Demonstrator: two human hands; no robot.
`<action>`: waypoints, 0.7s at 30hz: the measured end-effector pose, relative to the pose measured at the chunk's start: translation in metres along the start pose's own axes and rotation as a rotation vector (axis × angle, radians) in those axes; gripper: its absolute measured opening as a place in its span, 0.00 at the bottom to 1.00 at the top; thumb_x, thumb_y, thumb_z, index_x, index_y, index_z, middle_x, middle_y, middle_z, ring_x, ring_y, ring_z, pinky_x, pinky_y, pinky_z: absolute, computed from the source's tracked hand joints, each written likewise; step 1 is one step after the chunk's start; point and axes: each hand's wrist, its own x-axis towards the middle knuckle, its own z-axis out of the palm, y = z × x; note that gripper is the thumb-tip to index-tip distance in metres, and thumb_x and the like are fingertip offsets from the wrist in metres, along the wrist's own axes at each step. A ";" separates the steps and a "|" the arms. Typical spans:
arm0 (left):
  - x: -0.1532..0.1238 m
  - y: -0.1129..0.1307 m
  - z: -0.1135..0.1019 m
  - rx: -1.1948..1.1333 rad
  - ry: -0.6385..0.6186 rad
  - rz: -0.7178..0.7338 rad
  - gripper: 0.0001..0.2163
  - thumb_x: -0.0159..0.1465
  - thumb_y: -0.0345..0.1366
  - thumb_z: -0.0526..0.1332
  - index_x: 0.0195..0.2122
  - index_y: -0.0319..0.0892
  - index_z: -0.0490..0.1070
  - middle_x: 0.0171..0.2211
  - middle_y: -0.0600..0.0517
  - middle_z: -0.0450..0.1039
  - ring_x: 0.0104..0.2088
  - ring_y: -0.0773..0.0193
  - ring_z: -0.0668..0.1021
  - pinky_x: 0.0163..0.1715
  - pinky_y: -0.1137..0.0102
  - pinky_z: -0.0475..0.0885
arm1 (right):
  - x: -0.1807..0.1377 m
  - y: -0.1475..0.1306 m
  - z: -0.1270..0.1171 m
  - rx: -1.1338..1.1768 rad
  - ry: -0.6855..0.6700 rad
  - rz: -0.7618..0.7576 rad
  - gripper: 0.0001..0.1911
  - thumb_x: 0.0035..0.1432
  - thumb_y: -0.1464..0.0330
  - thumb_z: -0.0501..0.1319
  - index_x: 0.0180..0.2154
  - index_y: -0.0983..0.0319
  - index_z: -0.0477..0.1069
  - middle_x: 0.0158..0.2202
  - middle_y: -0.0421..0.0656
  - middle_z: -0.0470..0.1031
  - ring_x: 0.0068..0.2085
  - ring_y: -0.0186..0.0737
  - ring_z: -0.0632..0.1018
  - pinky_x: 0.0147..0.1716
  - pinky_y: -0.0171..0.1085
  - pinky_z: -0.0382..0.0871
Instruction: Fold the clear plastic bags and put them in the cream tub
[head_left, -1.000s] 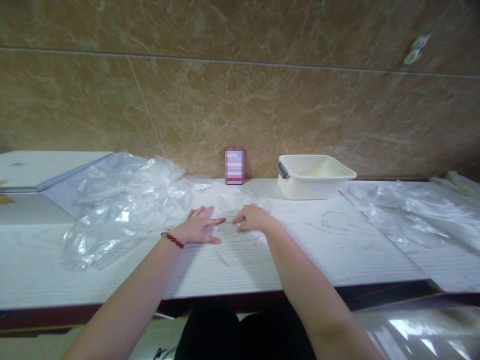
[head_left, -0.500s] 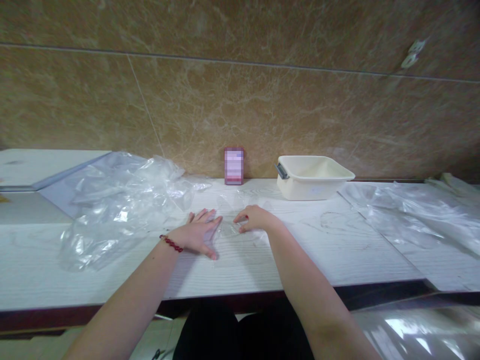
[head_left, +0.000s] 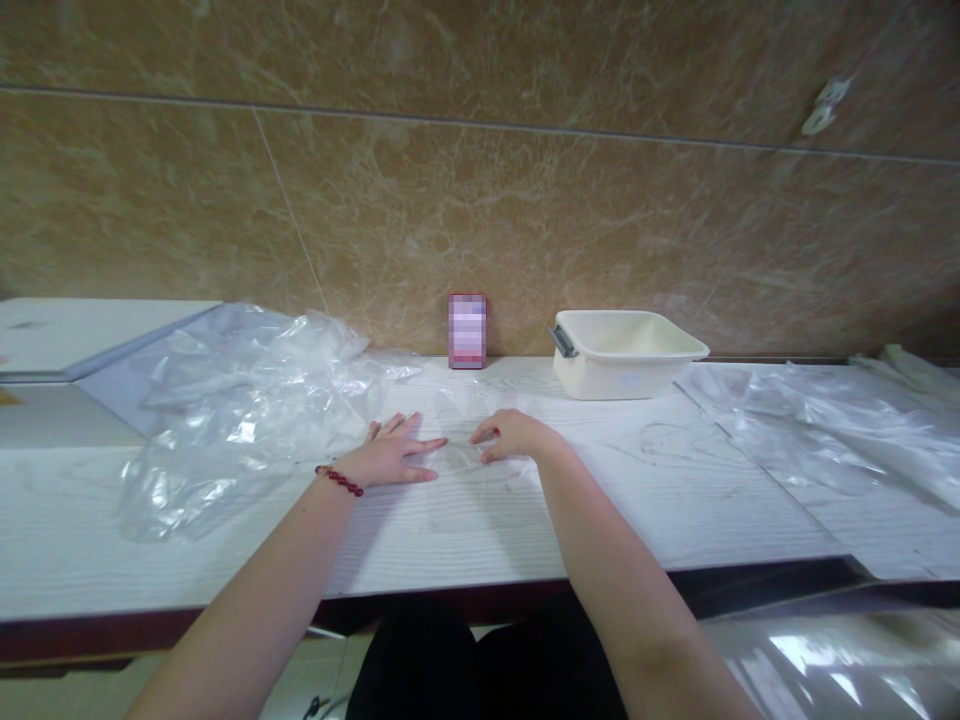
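Note:
A thin sheet or small bag of clear plastic (head_left: pixel 469 510) lies on the white wood-grain table, hard to make out against it. At its left edge my left hand (head_left: pixel 390 458) rests flat with the fingers spread, index finger pointing at the plastic; a red bead bracelet (head_left: pixel 341 482) circles the wrist. Opposite it, my right hand (head_left: pixel 514 436) is bent over the plastic. Its index finger and thumb are curved, with a gap between their tips near a fold. Both hands touch or hover just over the plastic; contact is unclear.
Crumpled clear plastic (head_left: pixel 262 400) is heaped at left against a white box (head_left: pixel 105 335). A phone-like object with a blurred screen (head_left: pixel 467 332) leans on the marble wall. A cream tub (head_left: pixel 615 378) with a grey handle stands right of it. More plastic film (head_left: pixel 817 430) lies far right.
My left thumb has moved up towards the index finger, and the left hand has shifted slightly up and left. My right hand is nearly where it was.

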 end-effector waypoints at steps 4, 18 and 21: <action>-0.003 0.000 -0.003 0.006 -0.005 0.014 0.32 0.46 0.61 0.50 0.52 0.58 0.53 0.59 0.49 0.36 0.57 0.43 0.42 0.47 0.45 0.41 | 0.000 0.001 -0.001 0.003 0.005 0.014 0.19 0.39 0.63 0.62 0.38 0.52 0.70 0.37 0.38 0.71 0.38 0.36 0.71 0.35 0.30 0.61; 0.004 -0.003 -0.017 -0.085 0.416 0.175 0.21 0.59 0.47 0.45 0.47 0.43 0.63 0.47 0.49 0.65 0.48 0.62 0.65 0.48 0.67 0.58 | -0.018 0.062 -0.033 0.001 0.355 0.486 0.18 0.52 0.62 0.50 0.44 0.62 0.66 0.38 0.46 0.71 0.39 0.38 0.72 0.37 0.33 0.61; 0.007 0.014 -0.026 -0.093 0.484 0.192 0.19 0.59 0.45 0.45 0.45 0.43 0.64 0.44 0.50 0.66 0.46 0.62 0.67 0.47 0.67 0.59 | -0.017 0.079 -0.026 -0.061 0.330 0.505 0.20 0.50 0.62 0.52 0.44 0.64 0.66 0.41 0.48 0.70 0.42 0.40 0.70 0.39 0.34 0.61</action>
